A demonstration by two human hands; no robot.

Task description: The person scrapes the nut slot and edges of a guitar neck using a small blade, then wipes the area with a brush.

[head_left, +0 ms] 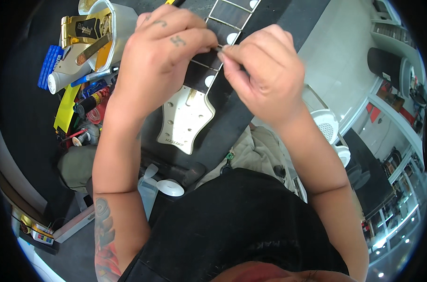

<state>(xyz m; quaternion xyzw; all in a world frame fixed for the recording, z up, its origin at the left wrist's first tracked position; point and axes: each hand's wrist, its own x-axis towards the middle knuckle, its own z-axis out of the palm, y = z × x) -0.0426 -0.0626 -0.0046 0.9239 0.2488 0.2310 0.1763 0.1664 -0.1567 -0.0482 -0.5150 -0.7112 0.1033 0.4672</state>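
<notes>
A guitar neck lies on the dark bench, its dark fretboard (205, 74) crossed by metal frets and marked with round white inlays along one edge. The white headstock (187, 117), with several tuner holes and no tuners fitted, points toward me. Over the fretboard, my left hand (164, 54) is closed, thumb and fingers pinched together. My right hand (266, 70) pinches from the other side, its fingertips almost meeting the left ones. Something small and dark shows between the fingertips near a fret; its kind is too small to make out.
At the left stands a white plastic tub (122, 28) with a gold metal guitar tailpiece (85, 32). Beside it lie a white bottle (63, 81), a blue pen (92, 76) and assorted small tools. A white round lid (170, 188) sits lower down. White perforated stools (326, 124) stand at the right.
</notes>
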